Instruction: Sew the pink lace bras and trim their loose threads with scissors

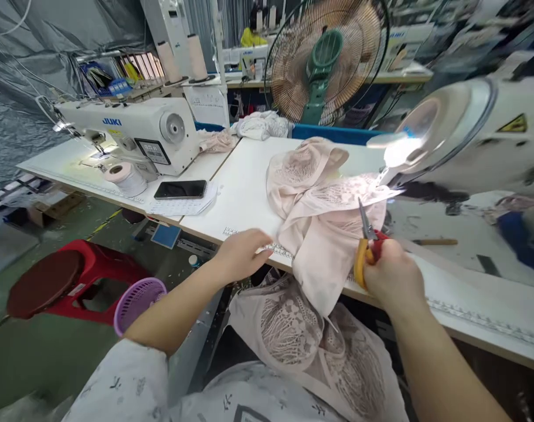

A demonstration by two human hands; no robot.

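Note:
Pale pink lace fabric pieces [322, 228] lie bunched on the white table [244, 187], under the lit head of the sewing machine on the right [451, 129], and hang over the front edge. My right hand [396, 275] grips scissors with yellow and red handles [361, 264]; their blades point up and away, over the fabric. Just left of the fabric, my left hand [244, 252] hovers by the table's front edge with fingers slightly curled and apart, holding nothing. More lace fabric [288, 334] lies across my lap.
On the left stand a JUKI sewing machine [135, 132], a thread cone [126, 179] and a phone [180, 189] on paper. A fan [326, 58] is behind the table. A red stool [91, 281] and purple basket [137, 302] are at lower left. A wooden-handled tool [440, 241] lies right.

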